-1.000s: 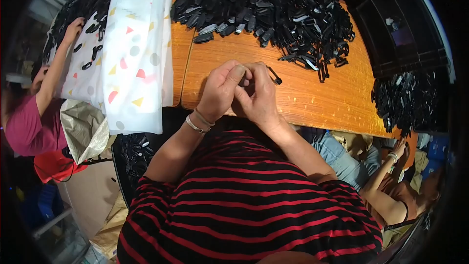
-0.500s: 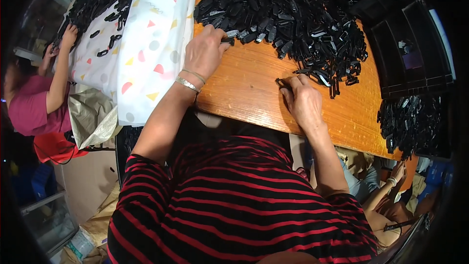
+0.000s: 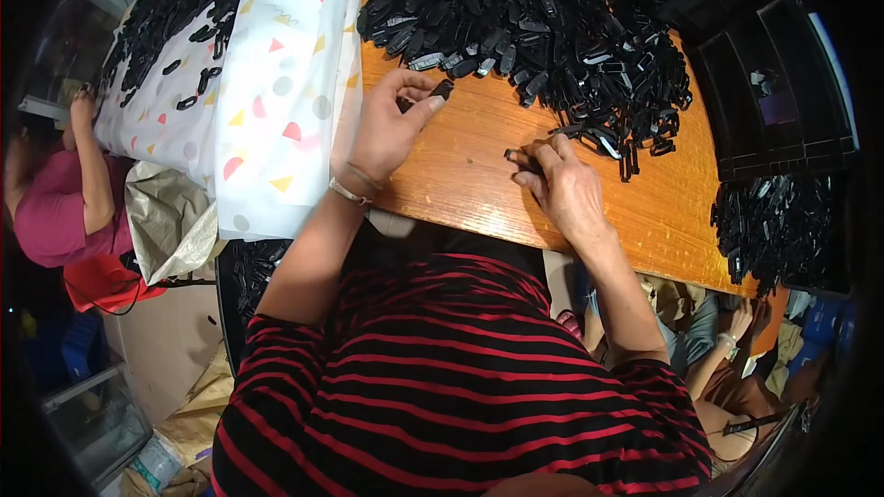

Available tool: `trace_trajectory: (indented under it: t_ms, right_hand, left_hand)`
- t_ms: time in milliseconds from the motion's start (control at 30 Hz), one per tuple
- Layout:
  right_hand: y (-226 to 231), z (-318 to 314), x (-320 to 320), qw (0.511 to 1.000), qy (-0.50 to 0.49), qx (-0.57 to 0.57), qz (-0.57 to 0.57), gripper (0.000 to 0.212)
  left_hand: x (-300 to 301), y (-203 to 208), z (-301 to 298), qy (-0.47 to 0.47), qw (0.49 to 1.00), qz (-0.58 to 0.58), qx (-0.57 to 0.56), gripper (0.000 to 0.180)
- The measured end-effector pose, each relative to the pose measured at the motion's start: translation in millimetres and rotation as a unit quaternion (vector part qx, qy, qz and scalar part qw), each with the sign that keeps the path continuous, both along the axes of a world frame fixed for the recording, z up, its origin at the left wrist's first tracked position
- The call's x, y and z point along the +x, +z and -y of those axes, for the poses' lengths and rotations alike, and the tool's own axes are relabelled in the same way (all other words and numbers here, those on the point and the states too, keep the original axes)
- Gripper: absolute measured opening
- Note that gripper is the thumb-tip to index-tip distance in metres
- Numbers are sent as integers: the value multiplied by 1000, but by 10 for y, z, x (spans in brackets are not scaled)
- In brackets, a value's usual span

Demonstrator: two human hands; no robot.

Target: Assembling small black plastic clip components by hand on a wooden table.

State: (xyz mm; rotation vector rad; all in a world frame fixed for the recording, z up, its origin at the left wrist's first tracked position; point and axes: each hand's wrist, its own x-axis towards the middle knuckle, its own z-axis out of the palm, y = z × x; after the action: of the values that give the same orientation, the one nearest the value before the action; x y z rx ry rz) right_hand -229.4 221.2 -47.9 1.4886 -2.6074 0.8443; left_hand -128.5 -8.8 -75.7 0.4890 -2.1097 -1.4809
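A large heap of small black plastic pieces (image 3: 543, 28), oblong and clip-like, covers the far part of the wooden table (image 3: 451, 189). My left hand (image 3: 382, 129) is just off the near left edge of the heap. Its thumb and fingers pinch a small black plastic piece (image 3: 443, 89), whose end sticks out past the thumb. Closer to the table's front edge, my right hand (image 3: 571, 186) is closed around another dark piece (image 3: 519, 159). Only the tip of that one shows beyond the fingers; the rest is hidden.
Left of the table lies white patterned sheeting (image 3: 276, 92), with more black pieces beyond it. A black crate (image 3: 773, 92) stands at the right, above another heap of pieces (image 3: 773, 230). Other people (image 3: 69, 202) sit at the left and lower right.
My left hand has drawn back from the heap's edge and turned, with a black piece showing in its pinch. My right hand has shifted slightly left, its piece still held.
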Motion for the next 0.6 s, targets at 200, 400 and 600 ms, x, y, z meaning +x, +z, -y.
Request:
trace_trajectory:
  t_ms: [200,400,600]
  right_hand:
    - [25,99,-7,997,9,-60,49,19]
    - [154,420,225,956,-32,-226,186,19]
    - [100,434,232,958,-4,-226,175,19]
  left_hand:
    - [74,113,-313,-93,924,-36,369,28]
    - [100,203,-457,-121,926,-58,352,26]
    - [111,151,-483,-112,961,-86,238,26]
